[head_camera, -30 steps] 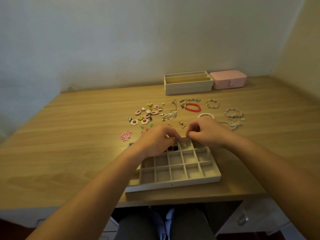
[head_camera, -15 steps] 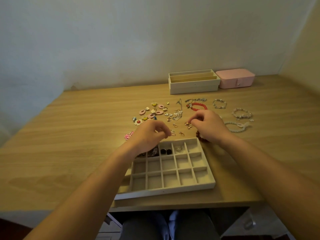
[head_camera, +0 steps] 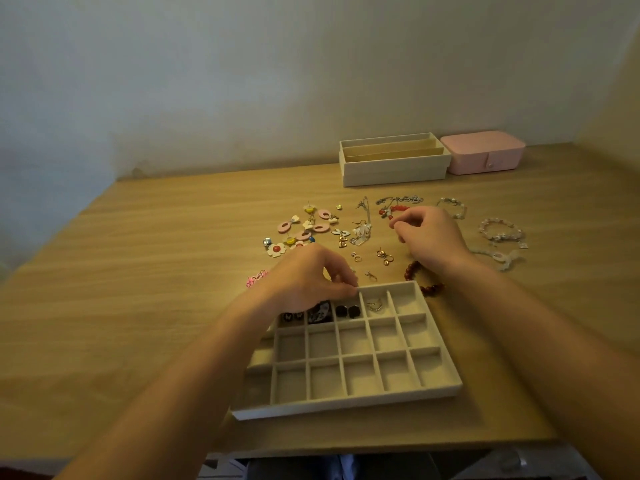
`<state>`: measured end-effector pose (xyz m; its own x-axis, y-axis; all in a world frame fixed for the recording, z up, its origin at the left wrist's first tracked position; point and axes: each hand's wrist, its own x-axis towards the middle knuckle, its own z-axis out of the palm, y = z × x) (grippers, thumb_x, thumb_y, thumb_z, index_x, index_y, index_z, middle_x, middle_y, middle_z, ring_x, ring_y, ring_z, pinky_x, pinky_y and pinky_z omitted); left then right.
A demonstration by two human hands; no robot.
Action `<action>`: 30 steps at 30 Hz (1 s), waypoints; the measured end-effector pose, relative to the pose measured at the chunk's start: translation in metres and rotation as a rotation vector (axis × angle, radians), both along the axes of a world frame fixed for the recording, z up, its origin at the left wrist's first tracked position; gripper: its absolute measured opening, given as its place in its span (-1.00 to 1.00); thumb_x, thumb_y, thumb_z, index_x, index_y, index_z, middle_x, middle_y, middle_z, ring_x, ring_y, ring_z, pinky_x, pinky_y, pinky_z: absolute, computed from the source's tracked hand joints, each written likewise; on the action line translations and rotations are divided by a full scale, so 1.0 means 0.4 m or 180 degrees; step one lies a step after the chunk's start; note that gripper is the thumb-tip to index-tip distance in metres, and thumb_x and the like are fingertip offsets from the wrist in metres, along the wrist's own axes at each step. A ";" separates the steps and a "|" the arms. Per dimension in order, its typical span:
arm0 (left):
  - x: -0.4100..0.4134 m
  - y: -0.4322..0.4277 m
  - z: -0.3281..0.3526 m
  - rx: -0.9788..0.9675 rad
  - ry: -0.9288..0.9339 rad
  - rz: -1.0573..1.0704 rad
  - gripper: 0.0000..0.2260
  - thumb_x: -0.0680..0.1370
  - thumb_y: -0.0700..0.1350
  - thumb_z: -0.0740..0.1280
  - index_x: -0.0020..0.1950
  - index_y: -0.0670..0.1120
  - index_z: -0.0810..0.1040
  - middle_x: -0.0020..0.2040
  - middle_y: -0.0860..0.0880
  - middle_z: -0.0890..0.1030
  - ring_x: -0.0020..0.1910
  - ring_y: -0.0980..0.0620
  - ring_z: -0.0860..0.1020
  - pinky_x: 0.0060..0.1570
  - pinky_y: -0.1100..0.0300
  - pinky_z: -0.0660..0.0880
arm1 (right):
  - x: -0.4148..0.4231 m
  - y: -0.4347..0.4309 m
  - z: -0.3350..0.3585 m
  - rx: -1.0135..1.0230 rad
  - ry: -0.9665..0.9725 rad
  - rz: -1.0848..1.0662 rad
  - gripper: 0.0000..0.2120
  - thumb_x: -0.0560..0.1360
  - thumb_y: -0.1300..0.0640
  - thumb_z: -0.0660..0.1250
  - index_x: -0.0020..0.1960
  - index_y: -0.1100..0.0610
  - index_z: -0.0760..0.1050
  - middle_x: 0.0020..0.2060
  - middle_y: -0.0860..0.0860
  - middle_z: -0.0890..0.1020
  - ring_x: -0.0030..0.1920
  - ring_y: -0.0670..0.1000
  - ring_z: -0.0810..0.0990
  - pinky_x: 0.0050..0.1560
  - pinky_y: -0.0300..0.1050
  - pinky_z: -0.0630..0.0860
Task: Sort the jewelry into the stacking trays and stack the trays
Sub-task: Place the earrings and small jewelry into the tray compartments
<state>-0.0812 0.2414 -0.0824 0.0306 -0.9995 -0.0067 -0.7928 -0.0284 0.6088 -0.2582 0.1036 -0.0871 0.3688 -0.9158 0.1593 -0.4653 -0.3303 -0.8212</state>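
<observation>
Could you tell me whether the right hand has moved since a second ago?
Yes. The right hand has moved away from the grid tray, whose far edge it hovered over, out to the loose jewelry near the red bead bracelet.

My cream gridded tray point(head_camera: 349, 358) lies flat at lower centre, its top row holding dark earrings point(head_camera: 347, 311) and rings point(head_camera: 375, 305). Loose jewelry point(head_camera: 363, 233) scatters across mid-frame. Stacked slotted trays point(head_camera: 394, 164) sit upper right.

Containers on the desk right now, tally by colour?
Beige: 2 (grid tray; long-slot tray stack, counted as one)
Pink: 1 (closed box)
Total: 3
</observation>
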 end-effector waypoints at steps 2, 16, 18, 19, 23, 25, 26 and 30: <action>0.004 -0.007 0.009 0.0070 0.0050 -0.0064 -0.97 0.48 0.04 0.52 -0.12 0.12 0.72 -0.18 0.11 0.69 -0.18 0.19 0.60 -0.13 0.22 0.54 | 0.017 -0.006 0.004 -0.0015 -0.0027 0.0006 -0.84 0.60 0.19 0.32 0.01 0.02 0.66 -0.14 -0.10 0.63 -0.11 -0.07 0.57 -0.01 -0.10 0.54; 0.183 -0.064 0.027 -0.0760 0.1125 0.1791 -0.90 0.62 -0.15 0.36 -0.01 0.01 0.65 -0.13 0.02 0.68 -0.19 0.10 0.59 -0.22 0.24 0.49 | 0.121 -0.066 0.007 0.0214 -0.0024 0.0162 -0.79 0.61 0.23 0.34 0.07 -0.05 0.64 0.04 -0.08 0.66 0.09 0.00 0.62 0.25 0.12 0.58; 0.201 -0.060 0.021 -0.0902 0.1206 0.1917 -0.88 0.62 -0.16 0.35 -0.03 0.03 0.64 -0.15 0.01 0.67 -0.23 0.10 0.56 -0.26 0.27 0.48 | 0.128 -0.074 0.012 0.0253 -0.0085 0.0217 -0.77 0.60 0.25 0.36 0.04 -0.08 0.63 0.01 -0.09 0.66 0.07 -0.02 0.62 0.23 0.10 0.59; 0.211 -0.056 0.018 -0.0940 0.1238 0.1950 -0.88 0.62 -0.16 0.35 -0.03 0.04 0.64 -0.16 0.00 0.67 -0.26 0.10 0.54 -0.26 0.27 0.46 | 0.131 -0.076 0.017 0.0249 -0.0069 0.0319 -0.77 0.59 0.25 0.37 0.05 -0.08 0.63 -0.01 -0.10 0.65 0.05 -0.03 0.62 0.18 0.03 0.60; 0.244 -0.038 0.001 -0.0906 0.1156 0.1994 -0.90 0.60 -0.17 0.38 0.00 0.03 0.64 -0.13 0.00 0.68 -0.21 0.14 0.56 -0.15 0.23 0.49 | 0.153 -0.075 0.049 0.0288 0.0127 0.0913 -0.79 0.59 0.24 0.38 0.17 0.03 0.64 -0.02 -0.11 0.65 -0.04 -0.13 0.61 -0.25 -0.39 0.47; 0.256 -0.038 -0.008 -0.0872 0.1080 0.2002 -0.90 0.57 -0.17 0.41 0.00 0.03 0.66 -0.10 0.04 0.68 -0.18 0.17 0.57 -0.13 0.23 0.47 | 0.169 -0.074 0.058 0.0330 0.0150 0.1061 -0.79 0.59 0.24 0.39 0.18 0.05 0.64 0.00 -0.08 0.67 -0.04 -0.10 0.63 -0.23 -0.35 0.48; 0.261 -0.037 -0.010 -0.0857 0.1047 0.2025 -0.90 0.57 -0.17 0.43 -0.01 0.03 0.66 -0.10 0.06 0.68 -0.17 0.18 0.57 -0.13 0.24 0.46 | 0.177 -0.071 0.060 0.0356 0.0160 0.1103 -0.79 0.59 0.25 0.39 0.17 0.05 0.65 0.00 -0.07 0.67 -0.03 -0.07 0.64 -0.20 -0.31 0.49; 0.279 -0.036 -0.017 -0.0782 0.0854 0.2154 -0.88 0.56 -0.18 0.44 0.00 0.04 0.68 -0.09 0.09 0.64 -0.09 0.13 0.60 -0.13 0.22 0.49 | 0.208 -0.069 0.060 0.0368 0.0318 0.1252 -0.78 0.58 0.28 0.39 0.14 0.02 0.65 -0.04 -0.05 0.68 -0.04 -0.05 0.64 -0.16 -0.25 0.51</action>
<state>0.0305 0.2270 -0.0893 0.6649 -0.7373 0.1194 -0.4749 -0.2939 0.8295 -0.1749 0.0760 -0.0630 0.7024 -0.7117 0.0095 -0.4013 -0.4069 -0.8206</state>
